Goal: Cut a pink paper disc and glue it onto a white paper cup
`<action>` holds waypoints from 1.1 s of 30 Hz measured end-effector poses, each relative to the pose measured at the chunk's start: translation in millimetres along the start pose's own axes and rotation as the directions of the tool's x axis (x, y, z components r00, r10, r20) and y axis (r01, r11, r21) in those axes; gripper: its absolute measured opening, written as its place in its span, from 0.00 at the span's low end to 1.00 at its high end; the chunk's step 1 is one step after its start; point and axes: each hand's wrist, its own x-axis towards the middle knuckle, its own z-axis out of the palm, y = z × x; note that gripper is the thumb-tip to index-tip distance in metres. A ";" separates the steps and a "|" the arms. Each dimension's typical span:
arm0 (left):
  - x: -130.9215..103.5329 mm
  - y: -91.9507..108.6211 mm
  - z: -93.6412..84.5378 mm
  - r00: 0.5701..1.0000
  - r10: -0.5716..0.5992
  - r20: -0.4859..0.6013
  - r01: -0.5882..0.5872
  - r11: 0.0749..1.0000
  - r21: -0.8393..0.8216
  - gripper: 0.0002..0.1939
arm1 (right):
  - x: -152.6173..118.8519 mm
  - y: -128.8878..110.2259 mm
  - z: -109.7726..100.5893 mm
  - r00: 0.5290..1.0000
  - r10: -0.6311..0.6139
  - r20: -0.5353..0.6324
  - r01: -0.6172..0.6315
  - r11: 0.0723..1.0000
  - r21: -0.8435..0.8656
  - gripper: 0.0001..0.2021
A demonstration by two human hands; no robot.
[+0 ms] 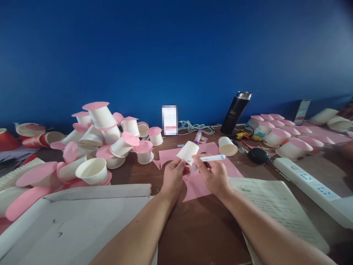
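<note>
A white paper cup (190, 150) is held at a tilt by my left hand (174, 176), its fingers closed on the near edge. My right hand (215, 173) grips a white marker (211, 158) with a pale blue end. The marker's other end points at the cup, but fingers hide its tip. Below both hands lies a cut sheet of pink paper (198, 186) on the brown table (204, 232). A thin grey object (193, 170) shows under my right hand; I cannot make out what it is. Another white paper cup (227, 146) lies on its side just beyond.
Paper cups with pink discs (100, 116) are piled on the left; more pink-topped cups (293, 146) stand right. A white box lid (96, 221), an open book (273, 206), a power strip (311, 182), a black flask (234, 114) and a purple glue stick (198, 137) surround me.
</note>
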 end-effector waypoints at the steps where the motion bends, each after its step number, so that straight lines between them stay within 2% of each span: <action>1: 0.2 -0.1 -0.2 1.000 0.006 0.003 -0.006 1.000 0.007 0.14 | 0.3 0.3 -0.3 1.000 -0.010 -0.003 0.010 1.000 -0.004 0.13; 5: 0.2 -0.2 -0.6 1.000 0.011 -0.007 -0.011 0.999 0.045 0.15 | 1.8 3.3 -1.7 0.995 -0.033 -0.098 0.032 0.999 -0.011 0.13; 9: 0.5 -1.1 -1.4 1.000 0.024 -0.001 -0.024 0.997 0.070 0.15 | 1.9 2.8 -2.9 1.000 0.004 -0.030 -0.005 0.999 -0.036 0.13; 11: 0.9 -1.4 -1.7 1.000 0.030 0.009 -0.030 0.998 0.058 0.15 | 2.1 2.8 -2.2 0.999 -0.008 -0.032 0.008 1.000 -0.024 0.13; 15: 0.5 0.2 0.0 0.999 -0.046 0.011 0.047 0.995 -0.083 0.14 | 3.9 7.4 -0.3 0.990 -0.037 -0.134 0.045 0.998 0.054 0.12; 19: 0.1 2.1 2.5 0.991 -0.132 0.005 0.128 0.958 -0.258 0.12 | 2.1 6.9 -1.6 0.984 -0.031 -0.178 0.055 0.990 0.131 0.10; 22: 0.3 1.9 3.1 0.990 -0.143 0.000 0.136 0.938 -0.317 0.11 | -1.5 0.1 -3.0 0.986 -0.063 -0.153 0.084 0.987 0.137 0.09; 28: 0.4 2.8 2.5 0.987 -0.158 0.000 0.150 0.936 -0.317 0.11 | -1.0 -3.1 -0.4 0.992 -0.121 -0.039 0.123 0.991 0.046 0.08; 33: 1.2 2.6 1.1 0.985 -0.170 0.009 0.163 0.931 -0.326 0.12 | 2.7 0.9 -0.1 0.991 -0.113 -0.077 0.114 0.993 0.007 0.09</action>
